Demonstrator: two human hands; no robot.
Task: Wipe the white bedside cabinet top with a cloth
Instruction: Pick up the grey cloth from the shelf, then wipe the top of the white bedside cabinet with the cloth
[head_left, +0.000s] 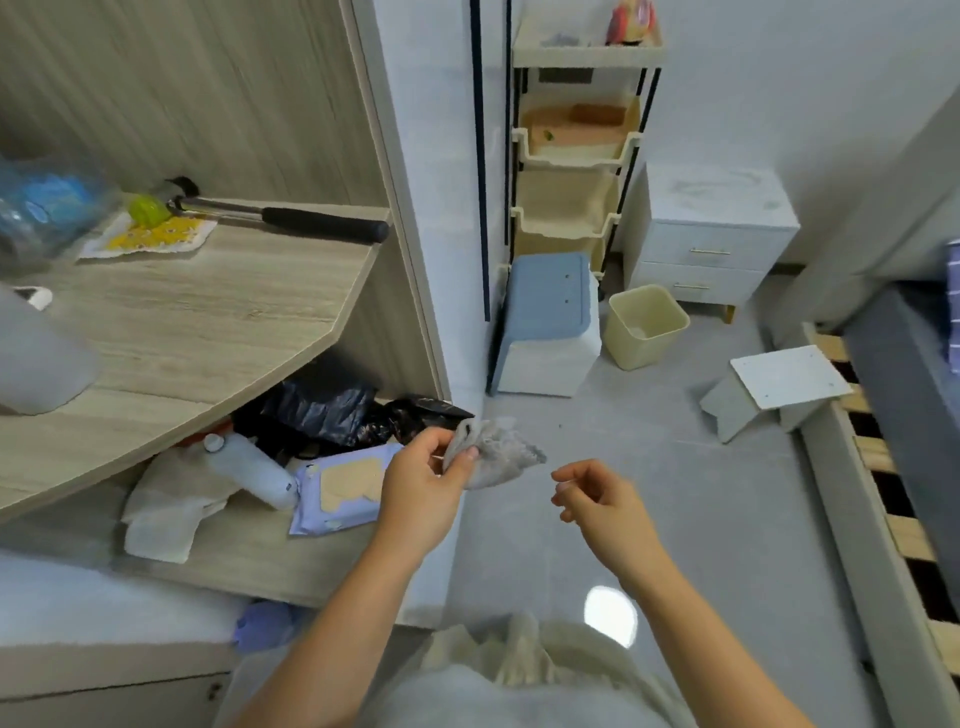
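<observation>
Cloth in left hand, cabinet far

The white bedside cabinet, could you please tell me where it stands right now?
In the head view, the white bedside cabinet stands upper right against the far wall, between the tiered storage rack and the bed frame, behind the beige bin.

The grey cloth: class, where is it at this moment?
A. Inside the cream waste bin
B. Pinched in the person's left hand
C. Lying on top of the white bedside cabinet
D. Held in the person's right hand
B: the left hand pinches the grey cloth in the air, the right hand is open and empty, and the white bedside cabinet stands far off by the wall.
</observation>
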